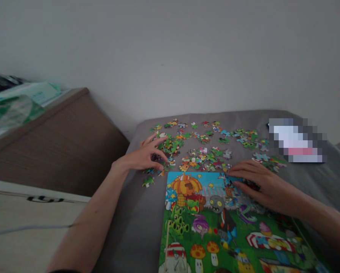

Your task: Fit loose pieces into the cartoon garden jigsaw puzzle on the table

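Observation:
My left hand (145,154) is over the left part of a spread of loose jigsaw puzzle pieces (172,146). Its fingers are apart and curved around some of them; nothing is seen lifted in it. A colourful cartoon puzzle board (198,223), showing a pumpkin, mushrooms and grey-headed figures, lies flat in front of me. My right hand (261,184) reaches over the board's upper right corner, thumb and fingers apart, fingertips near its top edge. What lies under that palm is partly hidden. One green piece (148,182) sits alone left of the board.
The pieces lie on a grey cloth-covered surface (130,223) that meets a plain wall (170,64). A pixelated, phone-like object (296,140) rests at the right. A brown cabinet (59,144) with green-and-white packaging (19,106) on top stands left.

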`<state>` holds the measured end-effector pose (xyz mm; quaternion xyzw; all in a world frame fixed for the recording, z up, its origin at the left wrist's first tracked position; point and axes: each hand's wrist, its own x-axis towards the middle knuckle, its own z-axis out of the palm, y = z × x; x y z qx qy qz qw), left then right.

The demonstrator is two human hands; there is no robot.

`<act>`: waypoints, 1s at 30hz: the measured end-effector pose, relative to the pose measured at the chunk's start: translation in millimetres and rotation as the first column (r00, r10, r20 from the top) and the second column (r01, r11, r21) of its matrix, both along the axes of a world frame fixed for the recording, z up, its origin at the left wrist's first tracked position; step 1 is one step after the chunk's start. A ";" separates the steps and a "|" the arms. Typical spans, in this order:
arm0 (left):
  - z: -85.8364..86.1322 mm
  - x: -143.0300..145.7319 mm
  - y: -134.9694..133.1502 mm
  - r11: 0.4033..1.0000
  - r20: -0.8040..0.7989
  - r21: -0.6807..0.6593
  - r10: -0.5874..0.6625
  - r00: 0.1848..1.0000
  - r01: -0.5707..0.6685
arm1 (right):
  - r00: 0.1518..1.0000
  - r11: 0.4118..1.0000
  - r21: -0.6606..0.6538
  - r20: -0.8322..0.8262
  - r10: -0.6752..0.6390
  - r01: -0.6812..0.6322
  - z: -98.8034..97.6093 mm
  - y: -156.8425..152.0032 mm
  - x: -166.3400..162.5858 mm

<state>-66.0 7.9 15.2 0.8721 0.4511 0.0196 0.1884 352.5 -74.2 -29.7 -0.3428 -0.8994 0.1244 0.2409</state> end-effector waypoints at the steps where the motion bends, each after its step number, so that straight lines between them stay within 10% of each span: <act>1: 0.5 -1.5 -0.8 0.999 -0.016 -0.033 -0.013 1.000 0.013 | 1.000 1.000 -0.001 -0.001 0.000 0.000 0.0 0.2 -0.1; 11: 2.6 0.5 -2.0 0.987 -0.041 -0.128 -0.099 0.994 0.093 | 1.000 0.998 -0.049 -0.006 -0.027 0.027 0.0 0.2 -0.5; 20: -22.3 9.9 13.6 0.963 0.076 0.189 0.182 0.980 -0.193 | 1.000 0.999 -0.050 -0.014 -0.022 0.021 -1.4 0.2 -0.2; 30: -22.1 2.5 8.7 0.982 -0.041 0.073 0.179 0.983 -0.176 | 0.999 0.998 -0.061 -0.024 -0.032 0.030 1.7 -0.6 -2.0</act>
